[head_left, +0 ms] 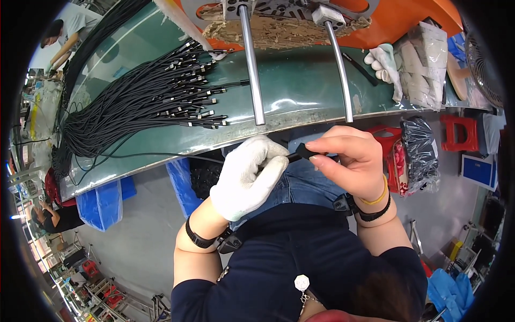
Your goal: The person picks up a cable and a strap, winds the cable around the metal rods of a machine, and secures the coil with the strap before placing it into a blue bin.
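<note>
In front of my body, my left hand (251, 174), in a white glove, is closed on a black cable (201, 157). That cable runs back to the left along the table's edge, and its dark end (293, 157) pokes out past my gloved fingertips. My bare right hand (351, 158) pinches a small black piece (306, 151) between thumb and finger. The piece meets the cable's end or lies right against it; I cannot tell which. To the left, a large bundle of black cables (123, 102) with metal-tipped plugs lies fanned out on the green tabletop (295, 99).
Two metal rods (251, 70) (339, 75) jut toward me from an orange machine (397, 21). A white glove (383, 64) and clear bags (425, 64) lie at the right. Red stools (460, 133) and black-wrapped goods (419, 155) stand below. Blue bags (100, 204) hang at left; other people work beyond.
</note>
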### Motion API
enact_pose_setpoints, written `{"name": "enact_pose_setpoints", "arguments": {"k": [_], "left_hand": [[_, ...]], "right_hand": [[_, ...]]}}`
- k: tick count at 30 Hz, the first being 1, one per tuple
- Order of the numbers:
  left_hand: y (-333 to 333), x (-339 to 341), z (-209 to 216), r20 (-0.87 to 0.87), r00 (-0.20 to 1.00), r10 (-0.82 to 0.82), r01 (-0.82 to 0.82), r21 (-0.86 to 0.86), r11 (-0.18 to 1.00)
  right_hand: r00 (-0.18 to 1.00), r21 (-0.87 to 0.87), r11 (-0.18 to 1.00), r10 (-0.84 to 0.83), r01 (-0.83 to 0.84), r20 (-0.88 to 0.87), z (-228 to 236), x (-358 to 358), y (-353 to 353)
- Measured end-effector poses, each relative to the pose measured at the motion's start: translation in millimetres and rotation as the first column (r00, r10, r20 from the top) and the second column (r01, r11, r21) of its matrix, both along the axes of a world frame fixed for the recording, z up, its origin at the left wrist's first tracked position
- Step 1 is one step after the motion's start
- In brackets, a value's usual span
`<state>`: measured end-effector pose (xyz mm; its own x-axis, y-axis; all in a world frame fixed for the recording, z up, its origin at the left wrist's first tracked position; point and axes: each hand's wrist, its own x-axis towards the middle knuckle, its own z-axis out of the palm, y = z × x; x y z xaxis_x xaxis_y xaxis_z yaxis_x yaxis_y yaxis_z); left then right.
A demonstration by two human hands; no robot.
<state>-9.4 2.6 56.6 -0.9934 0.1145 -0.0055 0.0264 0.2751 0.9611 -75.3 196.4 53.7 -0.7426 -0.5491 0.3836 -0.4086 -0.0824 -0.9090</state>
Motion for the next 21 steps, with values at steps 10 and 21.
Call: {"name": "enact_pose_setpoints", "arguments": {"k": [10,21], "left_hand": [[3,-5,50,-0.009,0.992,-0.128,0.128,0.046,0.991],[-3,-72,110,-0.505,0.817,-0.279,-0.011,-0.497,0.868]], "right_hand": [[0.963,0.069,0.982,0.185,-0.175,-0.198,30,-1,-8],[0.926,-0.003,1.000,0.000,-0.001,-0.378,63,-52,-8]]}}
